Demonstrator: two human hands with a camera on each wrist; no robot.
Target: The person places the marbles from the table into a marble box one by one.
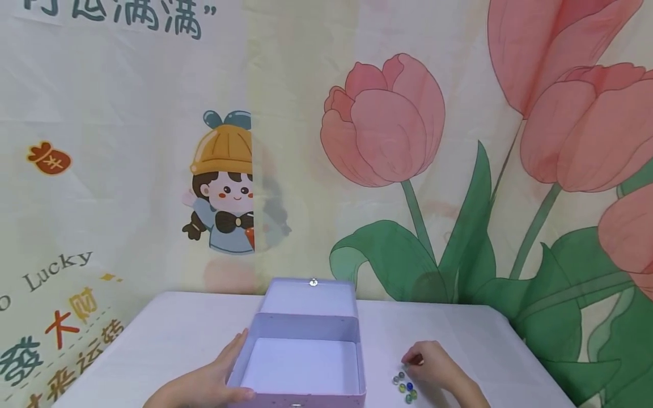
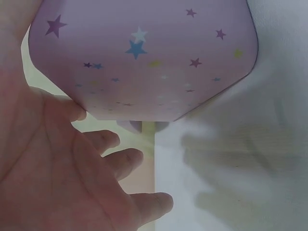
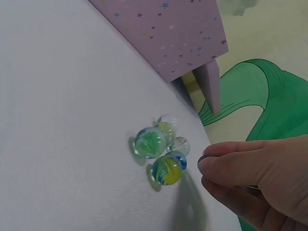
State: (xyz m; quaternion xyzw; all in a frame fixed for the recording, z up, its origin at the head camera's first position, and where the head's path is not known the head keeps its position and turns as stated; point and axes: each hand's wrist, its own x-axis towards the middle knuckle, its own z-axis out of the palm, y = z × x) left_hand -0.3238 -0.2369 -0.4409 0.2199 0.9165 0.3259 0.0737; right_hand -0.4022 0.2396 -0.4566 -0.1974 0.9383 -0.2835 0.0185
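Note:
A lilac metal box with printed stars stands on the table, its lid raised at the back and its pale inner floor showing. My left hand rests against the box's left side, thumb at the front corner. In the left wrist view its fingers are spread, fairly straight, beside the starry wall. To the right of the box, my right hand pinches a marble between thumb and forefinger, mostly hidden by them. Several glass marbles, green, yellow, blue and clear, lie clustered by its fingertips.
A white cloth covers the table. Close behind it hangs a printed backdrop with tulips and a cartoon child. The raised lid stands near the table's back edge, and a metal clasp shows on it.

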